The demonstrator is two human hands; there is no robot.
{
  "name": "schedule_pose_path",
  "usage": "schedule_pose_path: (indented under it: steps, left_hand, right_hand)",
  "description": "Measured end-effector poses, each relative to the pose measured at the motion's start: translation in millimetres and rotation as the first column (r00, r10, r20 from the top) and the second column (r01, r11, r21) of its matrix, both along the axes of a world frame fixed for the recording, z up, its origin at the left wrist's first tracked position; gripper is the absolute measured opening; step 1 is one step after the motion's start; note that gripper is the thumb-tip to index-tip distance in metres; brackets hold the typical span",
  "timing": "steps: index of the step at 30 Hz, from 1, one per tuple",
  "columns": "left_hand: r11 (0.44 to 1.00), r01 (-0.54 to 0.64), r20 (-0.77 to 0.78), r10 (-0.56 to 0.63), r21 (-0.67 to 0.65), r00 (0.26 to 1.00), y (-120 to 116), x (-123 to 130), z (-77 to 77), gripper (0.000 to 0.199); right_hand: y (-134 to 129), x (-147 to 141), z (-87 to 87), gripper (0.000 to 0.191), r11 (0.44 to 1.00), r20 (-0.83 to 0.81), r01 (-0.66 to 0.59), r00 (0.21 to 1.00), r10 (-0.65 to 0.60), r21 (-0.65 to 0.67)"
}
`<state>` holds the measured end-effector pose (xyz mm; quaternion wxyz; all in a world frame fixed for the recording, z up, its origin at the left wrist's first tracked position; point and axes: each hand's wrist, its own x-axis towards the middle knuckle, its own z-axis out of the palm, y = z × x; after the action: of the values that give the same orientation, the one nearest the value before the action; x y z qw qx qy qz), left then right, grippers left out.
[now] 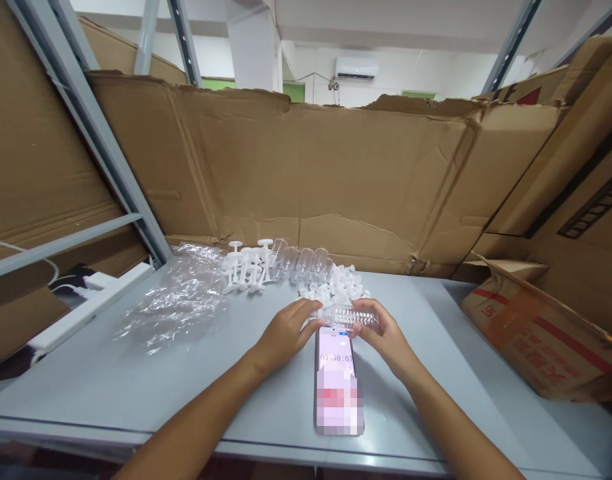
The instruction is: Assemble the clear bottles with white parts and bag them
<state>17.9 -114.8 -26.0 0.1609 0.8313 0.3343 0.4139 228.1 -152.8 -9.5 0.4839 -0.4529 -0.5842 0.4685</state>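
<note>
A clear ribbed plastic bottle (349, 316) lies sideways between my two hands, just above a lit phone (336, 380). My right hand (381, 327) is wrapped round its right end. The fingers of my left hand (293, 327) close on a small white piece at the bottle's left end, likely a cap, though the fingers partly hide it. Behind the bottle sits a pile of small white caps (339, 285). Several clear bottles (306, 263) lie side by side beyond it, with white plunger-like parts (249, 267) to their left.
Crumpled clear plastic bags (186, 293) lie on the grey table (196, 393). A white power strip (91, 310) runs along the left edge. Cardboard (336, 173) walls the back, and an open cardboard box (541, 333) stands at the right.
</note>
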Motion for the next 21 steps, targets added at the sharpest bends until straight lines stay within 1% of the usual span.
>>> schedule_pose_path:
  steps: [2, 4, 7, 9, 11, 13, 18, 20, 21]
  left_hand:
    - [1.000, -0.001, -0.063, 0.000, -0.006, 0.998, 2, -1, 0.6, 0.023]
    - [0.997, 0.003, -0.066, -0.008, -0.082, 0.998, 2, -1, 1.6, 0.022]
    - [0.968, 0.053, 0.049, -0.043, -0.247, 0.998, 2, 2, 1.0, 0.027]
    - [0.923, 0.125, 0.163, -0.069, -0.363, 0.984, 1, 5, -1.7, 0.035]
    - [0.873, 0.192, 0.257, -0.080, -0.449, 0.963, 0, 7, -4.6, 0.039]
    - [0.846, 0.223, 0.314, -0.069, -0.485, 0.947, -1, 9, -6.1, 0.038]
    - [0.833, 0.263, 0.402, -0.054, -0.486, 0.914, -1, 11, -3.0, 0.027]
    - [0.806, 0.296, 0.442, -0.047, -0.514, 0.896, 0, 12, -2.2, 0.026]
    - [0.782, 0.321, 0.470, -0.041, -0.534, 0.882, 0, 13, -2.3, 0.026]
  right_hand:
    - [1, -1, -2.2, 0.032, 1.000, 0.014, 0.004, 1.000, -0.003, -0.003]
    - [1, -1, -5.6, 0.031, 1.000, 0.035, -0.002, 0.999, 0.001, 0.027]
    - [0, 0, -9.4, 0.029, 0.992, 0.076, -0.027, 0.997, 0.018, 0.121]
    - [-2, 0, -9.7, 0.029, 0.980, 0.124, -0.044, 0.992, 0.019, 0.196]
    - [-3, 0, -8.8, 0.030, 0.962, 0.186, -0.045, 0.983, -0.006, 0.268]
    - [-4, -1, -8.2, 0.031, 0.945, 0.239, -0.037, 0.970, -0.044, 0.326]
    - [-2, 2, -9.2, 0.033, 0.924, 0.310, -0.049, 0.948, -0.077, 0.380]
    - [-1, 4, -9.3, 0.034, 0.910, 0.332, -0.059, 0.939, -0.088, 0.409]
    - [-1, 5, -9.0, 0.034, 0.900, 0.342, -0.067, 0.935, -0.094, 0.431]
